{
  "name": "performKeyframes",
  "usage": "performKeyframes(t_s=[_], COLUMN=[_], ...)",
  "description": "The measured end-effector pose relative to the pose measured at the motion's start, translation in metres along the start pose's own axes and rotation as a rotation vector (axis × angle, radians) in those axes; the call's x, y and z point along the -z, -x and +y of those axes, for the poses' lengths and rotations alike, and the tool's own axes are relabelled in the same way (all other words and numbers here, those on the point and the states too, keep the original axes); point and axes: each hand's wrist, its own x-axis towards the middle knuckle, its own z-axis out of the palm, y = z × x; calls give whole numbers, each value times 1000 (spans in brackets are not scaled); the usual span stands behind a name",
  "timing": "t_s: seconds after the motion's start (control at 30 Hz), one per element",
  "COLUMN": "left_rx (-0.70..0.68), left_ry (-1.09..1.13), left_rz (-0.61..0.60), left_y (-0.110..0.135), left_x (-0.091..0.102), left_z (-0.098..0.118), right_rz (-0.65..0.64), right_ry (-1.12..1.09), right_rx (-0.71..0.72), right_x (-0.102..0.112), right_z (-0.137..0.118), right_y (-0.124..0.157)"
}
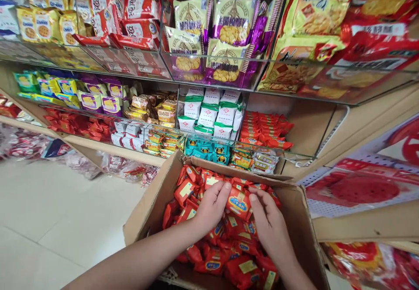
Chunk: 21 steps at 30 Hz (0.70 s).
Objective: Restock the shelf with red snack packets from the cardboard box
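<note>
Both of my hands are over an open cardboard box filled with small red snack packets. Between them is one red packet with a blue oval label facing up. My left hand grips its left end, thumb on top. At the right end, my right hand has its thumb against the packet and its fingers curled behind. Parts of the fingers are hidden behind the packet. Loose packets lie in a jumble under and around both hands.
Behind the box stand clear-fronted shelves of wrapped snacks. Similar red packets sit in rows in the right compartment of the middle shelf. White and green packets are beside them. Tiled floor lies to the left.
</note>
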Motion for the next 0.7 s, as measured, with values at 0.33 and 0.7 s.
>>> performKeyframes(t_s=[0.33, 0.7], left_rx=[-109, -63], left_ry=[-335, -212], left_rz=[45, -121], left_y=[-3, -6], left_x=[18, 26], left_z=[-7, -9], right_rz=[260, 199], right_ry=[-49, -550], right_rx=[-21, -135], right_x=[-31, -26], right_z=[8, 15], right_y=[9, 19])
